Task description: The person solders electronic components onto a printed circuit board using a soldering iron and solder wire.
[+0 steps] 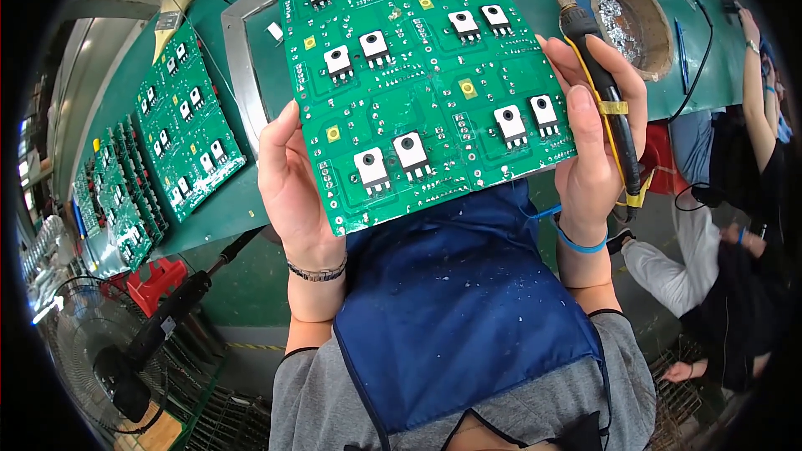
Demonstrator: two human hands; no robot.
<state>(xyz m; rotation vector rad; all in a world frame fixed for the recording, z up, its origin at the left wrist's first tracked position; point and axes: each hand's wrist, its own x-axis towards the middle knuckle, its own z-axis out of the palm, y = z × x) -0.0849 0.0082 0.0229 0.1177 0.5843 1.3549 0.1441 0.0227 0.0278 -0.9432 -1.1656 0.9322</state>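
A green circuit board [401, 108] is held up and tilted before me, with white-faced black transistors in pairs and small yellow square patches. My left hand [288, 179] grips its left edge, thumb along the side. At the right edge, my right hand [589, 171] is closed on the board too. The same hand keeps a soldering iron [603, 71] between its fingers, black handle slanting down and metal tip pointing up past the board. A yellow cable runs along that handle. The board hides part of the bench and the fingers beneath it.
On the green bench [251, 209] more circuit boards [184, 125] lean at left beside a brush [174, 12]. A round bowl [631, 25] with solder scraps and a blue pen [682, 58] lie at right. A fan [109, 351] stands lower left; another person [727, 284] sits at right.
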